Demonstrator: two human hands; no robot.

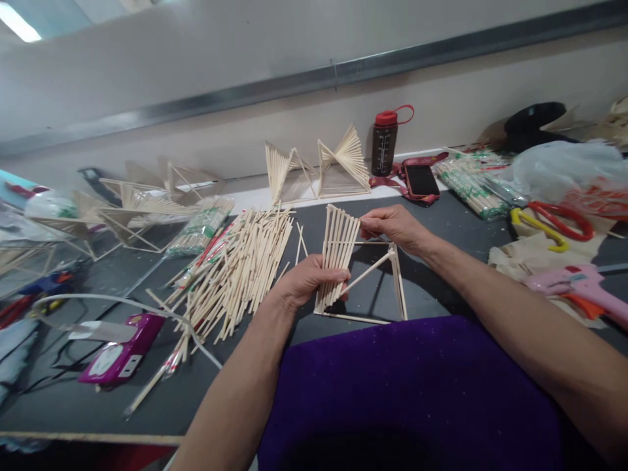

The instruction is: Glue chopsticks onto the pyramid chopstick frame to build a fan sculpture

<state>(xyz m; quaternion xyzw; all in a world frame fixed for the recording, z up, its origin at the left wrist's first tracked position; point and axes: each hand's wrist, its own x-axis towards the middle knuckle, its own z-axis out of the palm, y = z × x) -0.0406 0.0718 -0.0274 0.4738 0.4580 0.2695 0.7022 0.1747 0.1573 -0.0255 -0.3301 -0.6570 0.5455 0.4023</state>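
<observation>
A frame of thin wooden sticks (398,288), which look like disposable chopsticks, stands on the dark table in front of me. On its left side, a fan of sticks (339,245) rises side by side. My left hand (314,278) is closed around the lower part of this fan, thumb across the front. At the fan's upper right edge, my right hand (385,226) pinches the outermost stick near its top. The fingertips of my right hand are partly hidden. Left of the frame lies a large loose pile of sticks (245,268).
Two finished-looking twisted stick models (346,163) stand by the wall near a red-capped bottle (384,144) and a phone (420,180). To the right are scissors (564,222), a pink glue gun (579,284) and wrapped sticks (473,186). A magenta device (122,350) lies left.
</observation>
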